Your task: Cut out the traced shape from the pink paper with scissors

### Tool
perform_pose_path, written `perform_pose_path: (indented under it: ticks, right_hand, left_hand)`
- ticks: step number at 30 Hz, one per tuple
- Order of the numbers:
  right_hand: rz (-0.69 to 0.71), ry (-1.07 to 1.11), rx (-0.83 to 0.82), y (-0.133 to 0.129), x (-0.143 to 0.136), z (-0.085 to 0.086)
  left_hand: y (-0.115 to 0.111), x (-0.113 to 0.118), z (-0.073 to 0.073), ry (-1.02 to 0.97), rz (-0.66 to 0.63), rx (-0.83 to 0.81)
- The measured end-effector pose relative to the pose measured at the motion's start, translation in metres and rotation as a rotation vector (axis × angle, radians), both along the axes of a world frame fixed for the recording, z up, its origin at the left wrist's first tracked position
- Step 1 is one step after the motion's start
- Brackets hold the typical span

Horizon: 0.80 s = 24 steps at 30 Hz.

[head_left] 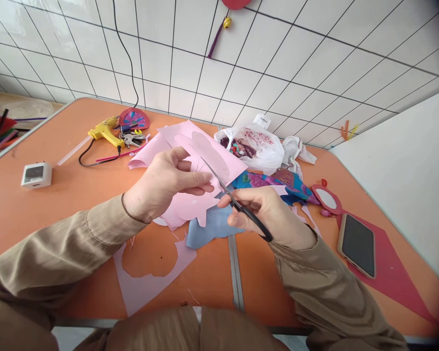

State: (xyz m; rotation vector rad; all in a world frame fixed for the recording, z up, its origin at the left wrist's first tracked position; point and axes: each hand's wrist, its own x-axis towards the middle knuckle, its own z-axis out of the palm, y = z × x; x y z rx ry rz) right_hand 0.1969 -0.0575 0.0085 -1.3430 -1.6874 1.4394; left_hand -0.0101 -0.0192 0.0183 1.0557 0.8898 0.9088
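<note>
My left hand (168, 180) pinches a thin pink sheet (219, 148) between thumb and fingers above the table. A faint curved outline shows on its upper part. My right hand (267, 212) is closed around the black handles of a pair of scissors (249, 214). Their blades point up and left, reaching over the pink sheet close to my left thumb. Whether they are parted is too fine to make out. Below my hands lie a pink cut-out shape (192, 208) with a small tab and a blue piece of material (210, 229).
An orange table (73, 195) carries a yellow glue gun (106, 132), keys (131, 140), a white charger (37, 174), a plastic bag (267, 148), patterned blue fabric (292, 183), a phone (357, 244) on a red sheet (398, 282), and a pink offcut (142, 287). A tiled wall stands behind.
</note>
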Motion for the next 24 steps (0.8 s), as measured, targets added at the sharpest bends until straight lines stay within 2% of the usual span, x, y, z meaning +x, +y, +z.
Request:
perform_pose_path:
  ticks: [7, 12, 24]
  right_hand:
    - [0.004, -0.038, -0.003, -0.0012, 0.0008, 0.0019]
    - [0.046, -0.007, 0.018, -0.0008, 0.0025, 0.0020]
    - [0.053, -0.016, 0.034, -0.0006, 0.0060, -0.0030]
  left_hand:
    - [-0.0013, 0.0020, 0.0012, 0.005, 0.027, 0.002]
    - [-0.0032, 0.0017, 0.0001, 0.019, 0.060, 0.071]
    - [-0.0015, 0.0004, 0.0003, 0.012, 0.002, 0.051]
